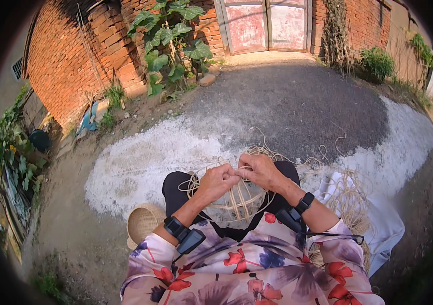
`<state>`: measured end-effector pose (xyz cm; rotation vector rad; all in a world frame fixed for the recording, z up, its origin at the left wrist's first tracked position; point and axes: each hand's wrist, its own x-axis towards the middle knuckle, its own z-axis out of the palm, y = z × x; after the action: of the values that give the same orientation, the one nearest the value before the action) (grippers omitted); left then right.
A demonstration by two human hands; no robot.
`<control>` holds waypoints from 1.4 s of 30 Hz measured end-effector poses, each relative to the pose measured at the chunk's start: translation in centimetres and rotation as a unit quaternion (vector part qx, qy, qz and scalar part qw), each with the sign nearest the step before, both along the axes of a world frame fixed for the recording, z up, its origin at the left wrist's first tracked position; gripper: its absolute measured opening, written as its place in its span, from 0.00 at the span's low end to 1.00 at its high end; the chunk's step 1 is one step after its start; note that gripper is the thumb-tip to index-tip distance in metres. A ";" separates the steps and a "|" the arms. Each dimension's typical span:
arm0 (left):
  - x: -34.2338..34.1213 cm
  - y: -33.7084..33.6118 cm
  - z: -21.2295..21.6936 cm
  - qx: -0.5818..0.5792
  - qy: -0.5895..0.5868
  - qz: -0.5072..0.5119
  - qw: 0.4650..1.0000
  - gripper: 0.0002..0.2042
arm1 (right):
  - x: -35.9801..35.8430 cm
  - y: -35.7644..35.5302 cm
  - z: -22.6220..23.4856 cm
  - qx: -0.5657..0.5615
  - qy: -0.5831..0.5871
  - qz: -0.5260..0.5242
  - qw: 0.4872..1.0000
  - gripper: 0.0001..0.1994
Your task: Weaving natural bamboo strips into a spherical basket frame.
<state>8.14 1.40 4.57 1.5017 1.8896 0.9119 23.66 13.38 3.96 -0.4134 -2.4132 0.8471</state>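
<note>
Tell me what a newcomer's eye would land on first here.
First, the two hands at centre: left hand and right hand meet over a half-woven basket frame of pale strips on the lap. Next, a finished round basket on the ground at lower left, and loose strips piled at right.

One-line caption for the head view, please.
Seated outdoors, left hand and right hand pinch pale cane strands of a half-woven basket frame on the lap, a finished small basket beside.
</note>
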 end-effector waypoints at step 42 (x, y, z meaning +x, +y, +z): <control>0.9 -0.5 -1.5 0.019 -0.168 0.072 0.983 0.03 | 6.9 -8.2 -7.7 -0.665 0.038 0.059 0.744 0.05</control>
<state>9.05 0.88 3.07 1.1552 1.7549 1.1901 30.55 5.14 -3.76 -0.6738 -1.3361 2.4945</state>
